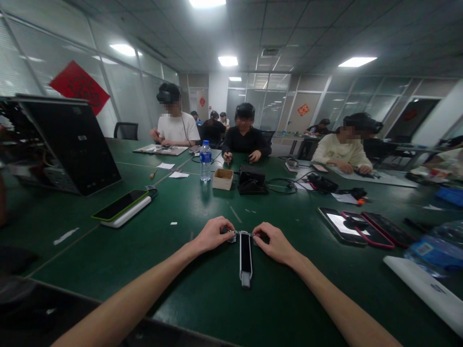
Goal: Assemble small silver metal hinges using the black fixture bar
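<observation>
On the green table in front of me lies a long, narrow device (245,255) with a black face, a pale rim and a grey tab at its near end. My left hand (216,233) is beside its far end on the left, thumb and fingers pinched together at a small silvery piece (232,237). Across from it, my right hand (272,242) pinches at the far right corner of the device. Whatever the right fingertips hold is too small to make out. Both wrists rest low over the table.
A phone on a white block (125,217) lies left, near a black computer case (72,144). Ahead stand a water bottle (205,164), a small box (223,179) and a black stand (252,179). Phones (342,226) and a white laptop (423,289) lie right. Several people sit opposite.
</observation>
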